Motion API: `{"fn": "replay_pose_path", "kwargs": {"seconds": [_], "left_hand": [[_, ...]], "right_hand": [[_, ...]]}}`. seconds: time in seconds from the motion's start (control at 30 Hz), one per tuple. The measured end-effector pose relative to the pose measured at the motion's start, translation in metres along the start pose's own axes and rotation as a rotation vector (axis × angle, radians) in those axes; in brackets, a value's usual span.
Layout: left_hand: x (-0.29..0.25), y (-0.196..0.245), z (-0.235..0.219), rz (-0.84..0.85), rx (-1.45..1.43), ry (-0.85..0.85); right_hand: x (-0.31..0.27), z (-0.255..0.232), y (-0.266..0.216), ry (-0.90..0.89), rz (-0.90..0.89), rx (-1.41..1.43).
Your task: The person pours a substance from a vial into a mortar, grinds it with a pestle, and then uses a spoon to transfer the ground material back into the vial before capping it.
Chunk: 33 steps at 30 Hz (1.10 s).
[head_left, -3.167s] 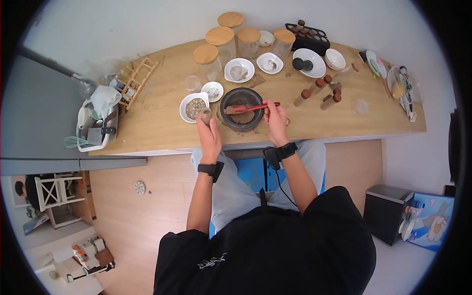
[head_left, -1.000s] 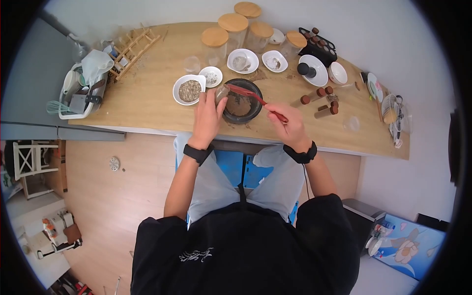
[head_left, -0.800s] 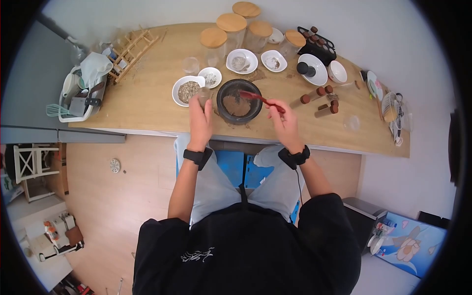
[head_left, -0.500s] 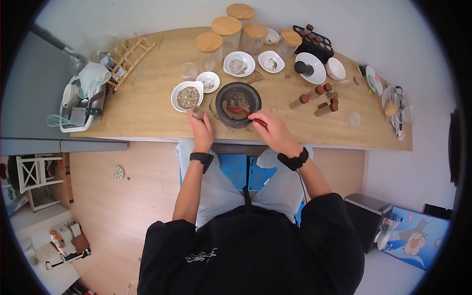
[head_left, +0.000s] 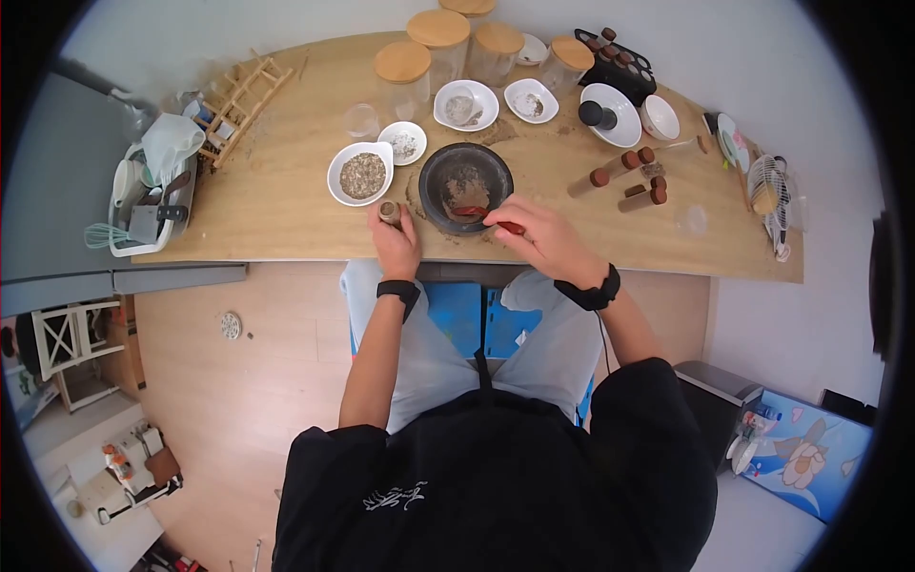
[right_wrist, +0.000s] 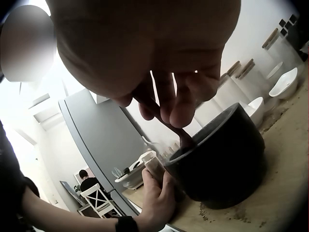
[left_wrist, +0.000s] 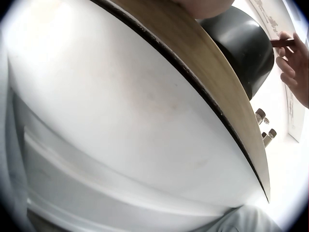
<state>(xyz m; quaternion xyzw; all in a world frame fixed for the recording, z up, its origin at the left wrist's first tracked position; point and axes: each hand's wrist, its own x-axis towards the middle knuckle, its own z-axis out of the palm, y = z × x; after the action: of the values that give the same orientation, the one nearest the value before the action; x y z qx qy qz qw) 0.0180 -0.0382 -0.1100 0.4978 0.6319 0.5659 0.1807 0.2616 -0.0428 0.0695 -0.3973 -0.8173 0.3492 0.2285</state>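
My left hand grips a small glass tube upright near the table's front edge, its mouth uncapped. To its right stands a dark stone mortar with brown powder in the bottom. My right hand pinches the handle of a red spoon whose head is down in the mortar, near the powder. In the right wrist view the spoon slants over the mortar's rim, and the tube stands up from the left hand. In the left wrist view the mortar's side shows, while the tube is out of sight.
A white bowl of coarse grains and a small white dish sit behind my left hand. Brown-capped tubes stand at right. Wooden-lidded jars, a black tube rack and a bowl with a black pestle are behind.
The red spoon has gone from the tube's mouth down into the mortar. My left hand has drawn the tube back from the mortar's rim toward the front edge, and it now stands upright.
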Motion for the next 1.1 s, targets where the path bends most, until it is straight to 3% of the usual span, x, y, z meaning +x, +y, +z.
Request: {"fn": "replay_pose_path", "kwargs": {"seconds": [0.17,0.3,0.37,0.5,0.63,0.7,0.83,1.03,1.1], "left_hand": [[-0.001,-0.005,0.002,0.008,0.014,0.024],[-0.002,0.0,0.003,-0.018,-0.005,0.064],[-0.003,-0.003,0.003,-0.019,0.009,0.064],[-0.005,-0.013,0.004,-0.082,-0.041,-0.036],[-0.002,-0.004,0.001,-0.111,-0.036,-0.053],[-0.002,-0.001,0.002,-0.055,0.029,0.027],[-0.004,-0.004,0.003,-0.079,0.022,0.005],[-0.001,0.006,0.0,-0.108,-0.022,-0.041],[-0.001,0.005,-0.001,-0.027,-0.022,-0.035]], "right_hand": [[0.011,-0.008,0.008,0.124,-0.057,-0.072],[0.016,-0.009,0.012,0.094,-0.158,-0.218],[0.011,-0.014,0.008,-0.091,-0.11,-0.261],[0.009,-0.024,0.007,-0.056,0.007,-0.101],[0.014,-0.032,0.022,0.008,-0.062,-0.173],[0.008,-0.024,0.029,0.032,-0.33,-0.455],[-0.023,0.006,0.021,0.022,-0.306,-0.476],[-0.037,0.049,0.011,0.273,-0.115,-0.197],[-0.042,0.061,0.013,0.365,0.013,0.015]]}}
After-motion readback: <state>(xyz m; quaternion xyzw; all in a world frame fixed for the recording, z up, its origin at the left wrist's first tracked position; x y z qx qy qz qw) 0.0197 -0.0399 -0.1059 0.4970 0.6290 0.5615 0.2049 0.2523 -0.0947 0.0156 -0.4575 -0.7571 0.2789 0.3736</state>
